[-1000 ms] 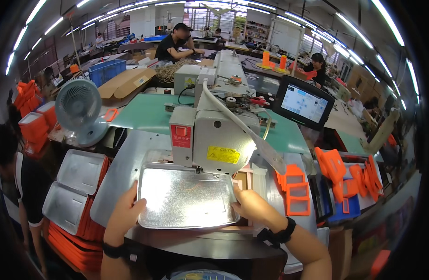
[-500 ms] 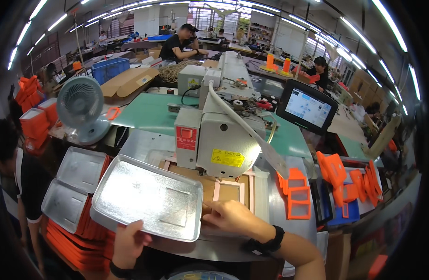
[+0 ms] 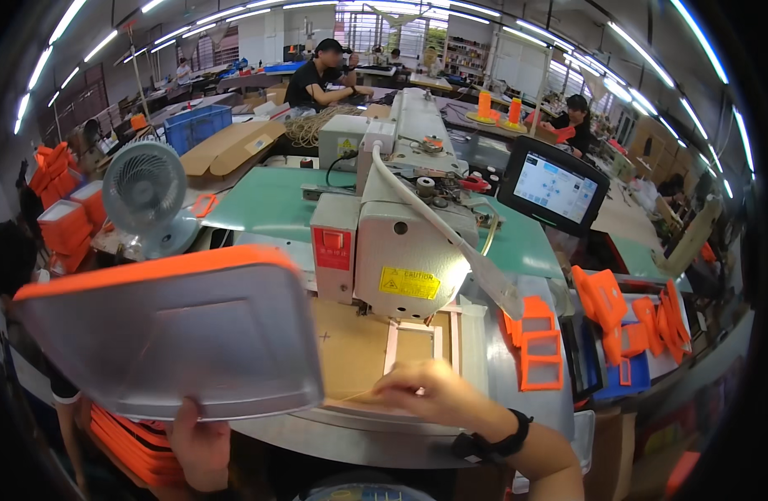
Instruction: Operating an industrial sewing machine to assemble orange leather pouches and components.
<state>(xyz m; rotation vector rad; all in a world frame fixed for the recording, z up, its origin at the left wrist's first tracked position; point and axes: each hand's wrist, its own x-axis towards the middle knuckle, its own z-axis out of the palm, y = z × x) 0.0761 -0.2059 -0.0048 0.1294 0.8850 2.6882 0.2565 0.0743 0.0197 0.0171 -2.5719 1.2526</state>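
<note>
A: Start at the fingers, left side.
B: Left hand (image 3: pixel 202 451) grasps the tray (image 3: pixel 183 342) at its lower edge. Thumb lies on the near face; the other fingers are mostly hidden.
A: Position of the tray?
B: Raised and tilted, left of the sewing machine head (image 3: pixel 413 242), in front of the counter (image 3: pixel 342 438). Grey face towards the viewer, orange edge uppermost.
A: Right hand (image 3: pixel 438 397)?
B: Fingers bent, tips close together, over the near part of a brown board (image 3: pixel 346 334). A thin pale strand (image 3: pixel 354 395) shows at the tips; cannot tell whether they pinch it. Black wristband (image 3: pixel 522 426) on that wrist.
A: Next ring out?
B: Pale strips (image 3: pixel 391 346) form a rectangle on the board, just beyond the right hand. Machine head stands above the board's far side.
A: Further right?
B: Orange frames (image 3: pixel 541 376) on the metal surface, then a black frame and a blue tray (image 3: pixel 638 382) with orange pieces about it. A lit screen (image 3: pixel 555 188) stands behind these.
A: Further left?
B: Stack of orange pieces (image 3: pixel 137 451) below the tray; a fan (image 3: pixel 144 188) beyond it. Two seated co-workers farther back.
</note>
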